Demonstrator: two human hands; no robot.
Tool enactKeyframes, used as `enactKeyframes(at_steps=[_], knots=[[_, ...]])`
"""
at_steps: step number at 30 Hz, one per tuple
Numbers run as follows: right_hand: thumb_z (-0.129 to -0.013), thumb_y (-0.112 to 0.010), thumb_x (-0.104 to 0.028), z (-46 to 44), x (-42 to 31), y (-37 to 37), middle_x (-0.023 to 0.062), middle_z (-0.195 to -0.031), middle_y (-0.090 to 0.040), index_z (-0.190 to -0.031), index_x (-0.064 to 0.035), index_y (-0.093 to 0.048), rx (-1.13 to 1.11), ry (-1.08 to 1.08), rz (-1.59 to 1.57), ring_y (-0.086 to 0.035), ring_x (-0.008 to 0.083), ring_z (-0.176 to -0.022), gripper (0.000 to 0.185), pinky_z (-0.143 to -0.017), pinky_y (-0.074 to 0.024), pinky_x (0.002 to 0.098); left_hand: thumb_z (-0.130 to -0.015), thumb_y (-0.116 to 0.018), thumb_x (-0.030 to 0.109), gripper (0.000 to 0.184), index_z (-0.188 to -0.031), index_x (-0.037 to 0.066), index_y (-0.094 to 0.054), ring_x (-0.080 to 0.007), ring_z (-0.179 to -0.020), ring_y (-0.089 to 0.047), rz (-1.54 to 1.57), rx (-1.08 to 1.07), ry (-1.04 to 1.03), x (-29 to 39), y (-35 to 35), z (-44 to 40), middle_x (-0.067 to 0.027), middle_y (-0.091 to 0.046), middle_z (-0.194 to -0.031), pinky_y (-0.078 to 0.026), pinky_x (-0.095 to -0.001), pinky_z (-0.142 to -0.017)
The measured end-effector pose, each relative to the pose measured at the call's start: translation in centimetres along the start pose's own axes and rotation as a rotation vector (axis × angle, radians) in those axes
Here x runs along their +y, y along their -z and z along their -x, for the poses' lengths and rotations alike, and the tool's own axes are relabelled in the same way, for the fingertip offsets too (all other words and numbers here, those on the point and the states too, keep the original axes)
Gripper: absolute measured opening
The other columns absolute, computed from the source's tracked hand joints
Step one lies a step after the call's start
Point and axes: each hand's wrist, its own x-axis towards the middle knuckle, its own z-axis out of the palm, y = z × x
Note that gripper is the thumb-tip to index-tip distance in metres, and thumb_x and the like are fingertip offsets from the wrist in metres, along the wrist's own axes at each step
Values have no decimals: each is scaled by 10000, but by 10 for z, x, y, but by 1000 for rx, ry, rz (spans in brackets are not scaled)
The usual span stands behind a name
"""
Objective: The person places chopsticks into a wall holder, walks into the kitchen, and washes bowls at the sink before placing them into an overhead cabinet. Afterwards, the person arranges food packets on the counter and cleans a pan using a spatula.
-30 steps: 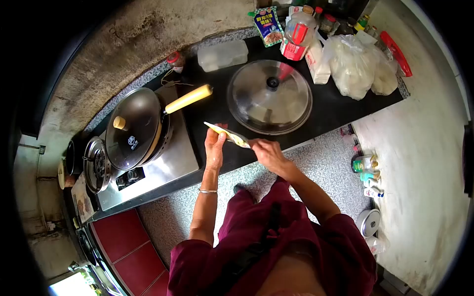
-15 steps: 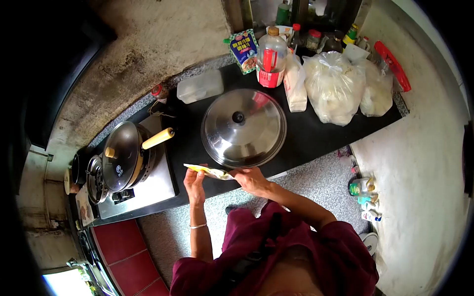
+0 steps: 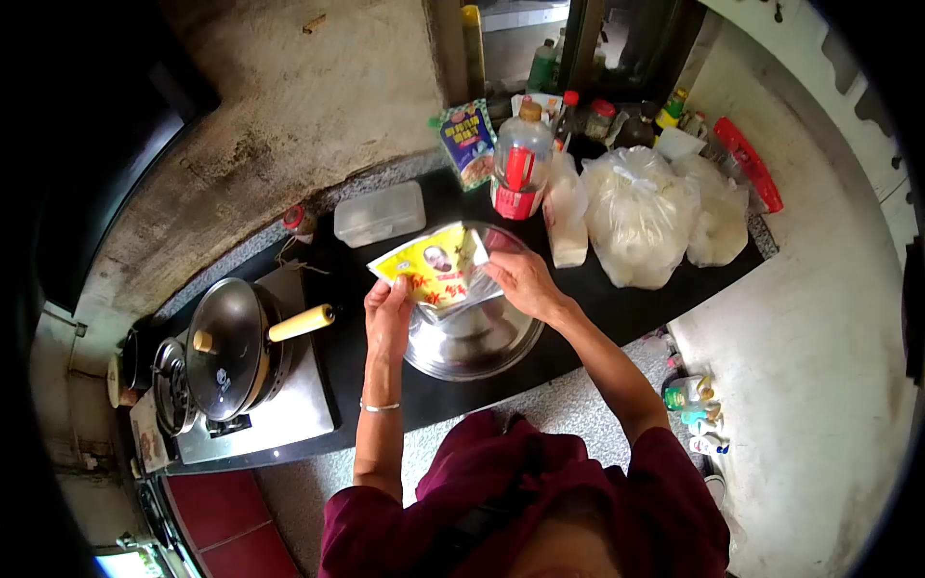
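A yellow and white packet (image 3: 438,267) with red print and a portrait faces up between my two hands. My left hand (image 3: 388,313) pinches its lower left edge, with the thumb on the front. At the packet's right edge, the fingers of my right hand (image 3: 525,281) are closed on it. Beneath the packet lies a large round metal lid (image 3: 477,340) on the black counter (image 3: 617,313), partly hidden by the packet and my hands.
On the left, a stove (image 3: 306,400) carries a lidded pan (image 3: 226,352) whose wooden handle (image 3: 302,323) points right. Behind stand a clear plastic box (image 3: 381,214), a seasoning pouch (image 3: 467,144), a large bottle (image 3: 520,173) and white plastic bags (image 3: 638,217). A wall bounds the right.
The packet has been raised over the lid and turned from nearly edge-on to show its printed face. Both hands have moved up with it, and the camera view has shifted.
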Motion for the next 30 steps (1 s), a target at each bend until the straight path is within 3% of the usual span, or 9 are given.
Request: enactKeyframes(at_steps=[2,3,5,8,9,16,20,25,30], knots=[[-781,-576,-57,-10,3,3,159,-822,-563,-975,-32,-536,174,-21,-92,-572,295,-730,200,-611,-462,325,-869,-525,115,154,-962,26,-608,-100,-831,-577,94,36,24,-2,-11,-29,-34,-629,-924,-436,-258,-776],[-781,-576,-57,-9,4,4,159,-822,-563,-975,-32,-536,172,-17,-83,-572,295,-730,200,-611,-462,325,-869,-526,118,154,-960,23,-607,-102,-828,-576,141,58,27,-3,-14,-43,-35,-628,-920,-438,-259,-773],[-791,-541,18,-3,10,9,85,-779,-544,-1104,-28,-508,287,4,-32,-476,152,-616,318,-584,-426,241,-870,-526,118,152,-954,19,-604,-107,-829,-574,171,75,-12,-6,-10,-73,-43,-627,-928,-440,-262,-772],[-785,-557,12,30,28,11,55,-649,-483,-1013,-12,-534,111,-122,-38,-438,114,-508,231,-488,-383,231,-864,-532,106,143,-949,13,-601,-116,-827,-570,207,126,-149,-17,0,-121,-52,-622,-924,-444,-264,-767],[-743,-605,-3,42,37,13,94,-665,-509,-1001,-23,-533,43,-131,15,-502,205,-529,269,-495,-403,297,-864,-532,106,143,-949,13,-601,-116,-827,-570,212,122,-148,-20,2,-136,-52,-622,-924,-444,-264,-767],[-789,-575,-18,89,76,29,130,-788,-604,-950,-7,-573,45,-287,-49,-614,202,-692,161,-566,-469,271,-856,-532,83,100,-908,19,-590,-122,-782,-574,178,131,-152,-54,-6,-229,-45,-619,-879,-456,-272,-710],[-760,-579,-8,100,87,47,142,-771,-592,-925,-4,-576,80,-199,-9,-597,291,-690,165,-569,-468,335,-856,-526,73,89,-900,25,-587,-128,-789,-577,262,72,-69,-81,-33,-264,-34,-616,-872,-462,-276,-722],[-769,-587,-61,116,94,59,135,-818,-597,-937,-22,-579,0,-233,77,-590,307,-703,172,-587,-474,359,-853,-529,68,108,-929,19,-587,-131,-785,-577,225,63,-47,-134,-52,-304,-36,-616,-900,-464,-287,-717],[-789,-567,-78,115,95,58,153,-846,-590,-987,-30,-566,-72,-246,12,-586,319,-746,204,-611,-479,359,-759,-629,63,212,-960,14,-580,-168,-745,-599,-107,379,-79,-170,-50,-321,-64,-616,-850,-481,-310,-675]])
